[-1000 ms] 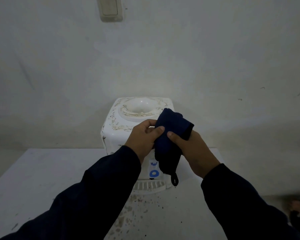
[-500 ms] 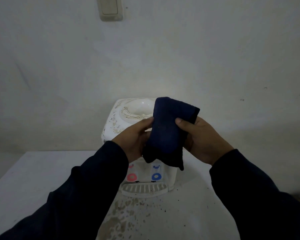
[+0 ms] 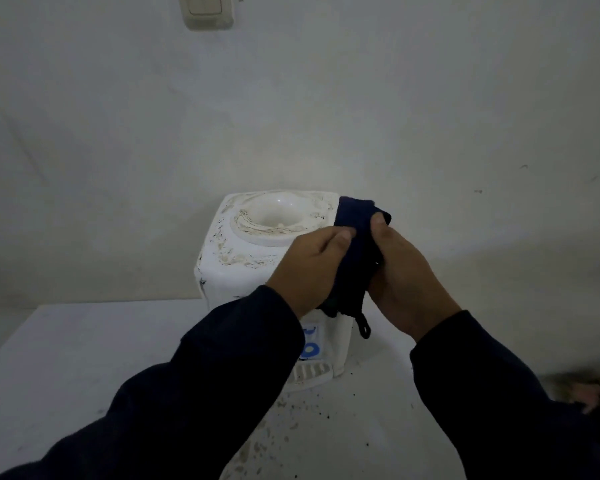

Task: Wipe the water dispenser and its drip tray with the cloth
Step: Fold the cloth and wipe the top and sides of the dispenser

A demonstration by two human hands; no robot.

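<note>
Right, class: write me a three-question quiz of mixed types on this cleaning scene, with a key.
1. True or false: the cloth is held by both hands.
2. What is fixed to the wall above the water dispenser?
A) a clock B) a switch C) a shelf
3. Fill in: the dispenser's top is ____ with brownish marks.

Key: 1 true, the left hand and right hand pinch it; 2 B, the switch; 3 stained.

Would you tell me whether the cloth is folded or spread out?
Folded: the cloth is bunched into a narrow strip, pinched between the left hand and right hand.
</note>
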